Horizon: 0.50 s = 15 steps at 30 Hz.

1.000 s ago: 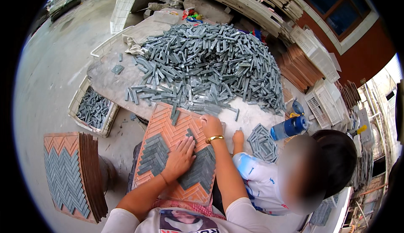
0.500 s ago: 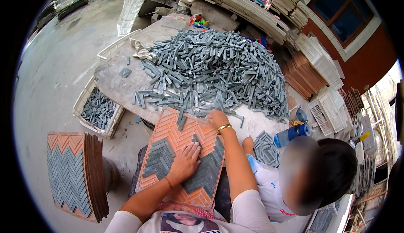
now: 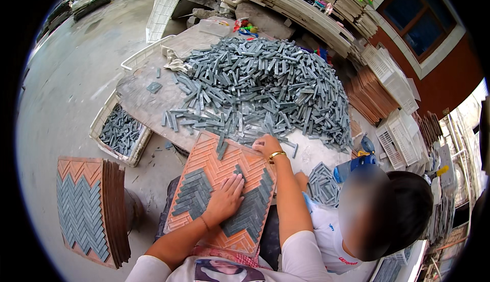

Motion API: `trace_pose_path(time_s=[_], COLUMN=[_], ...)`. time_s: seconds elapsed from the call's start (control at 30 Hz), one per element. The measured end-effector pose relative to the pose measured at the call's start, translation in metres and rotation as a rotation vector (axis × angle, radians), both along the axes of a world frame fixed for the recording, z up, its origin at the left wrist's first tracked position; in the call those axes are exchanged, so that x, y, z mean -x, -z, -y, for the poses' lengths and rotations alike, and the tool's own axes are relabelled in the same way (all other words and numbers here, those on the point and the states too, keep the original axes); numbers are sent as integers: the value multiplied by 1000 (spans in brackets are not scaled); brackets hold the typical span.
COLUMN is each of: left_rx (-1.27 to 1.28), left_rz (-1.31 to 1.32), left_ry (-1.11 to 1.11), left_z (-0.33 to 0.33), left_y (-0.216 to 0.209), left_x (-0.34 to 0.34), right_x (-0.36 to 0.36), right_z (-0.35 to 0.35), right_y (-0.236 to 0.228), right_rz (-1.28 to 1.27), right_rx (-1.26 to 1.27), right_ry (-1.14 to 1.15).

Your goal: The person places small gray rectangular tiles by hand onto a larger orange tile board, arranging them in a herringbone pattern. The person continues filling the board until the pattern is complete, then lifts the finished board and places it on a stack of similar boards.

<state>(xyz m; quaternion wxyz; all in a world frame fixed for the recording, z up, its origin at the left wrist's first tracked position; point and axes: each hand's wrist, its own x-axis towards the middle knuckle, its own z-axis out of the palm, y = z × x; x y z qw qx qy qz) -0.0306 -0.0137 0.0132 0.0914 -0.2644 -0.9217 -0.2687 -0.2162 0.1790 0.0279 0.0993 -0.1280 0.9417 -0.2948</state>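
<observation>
An orange mould tray (image 3: pixel 217 152) with a herringbone pattern of slots lies tilted in front of me, partly filled with grey stone strips (image 3: pixel 192 193). My left hand (image 3: pixel 225 196) rests flat over the tray's middle, fingers stretched out, beside a strip poking out past the fingertips. At the tray's far right corner, my right hand (image 3: pixel 266 145), with a gold bracelet on its wrist, has its fingers curled together. Whatever they may hold is hidden. Two loose strips (image 3: pixel 221 146) lie across the tray's far edge. Beyond it spreads a large heap of grey strips (image 3: pixel 260 78) on the table.
On the left stand a stack of filled trays (image 3: pixel 81 213) and a white crate of strips (image 3: pixel 121 134). A person (image 3: pixel 332 231) sits close on my right, beside a small pile of strips (image 3: pixel 323 184) and a blue bottle (image 3: pixel 352 165). White baskets (image 3: pixel 398 138) are stacked farther right.
My left hand stays flat on the tray. My right hand remains at the far right corner with almost no movement. The whole view has shifted slightly.
</observation>
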Motion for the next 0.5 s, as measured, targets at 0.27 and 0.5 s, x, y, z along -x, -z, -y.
trace_pose_path(time_s=[0.27, 0.5], left_rx=[22, 26], left_rz=[-10, 3], left_ry=[1, -5], left_z=[-3, 0], left_y=[-1, 0], left_x=[0, 0], right_x=[-1, -8], right_z=[-1, 27], right_y=[15, 3], right_rz=[-344, -393], right_rx=[123, -121], right_ry=[-49, 13])
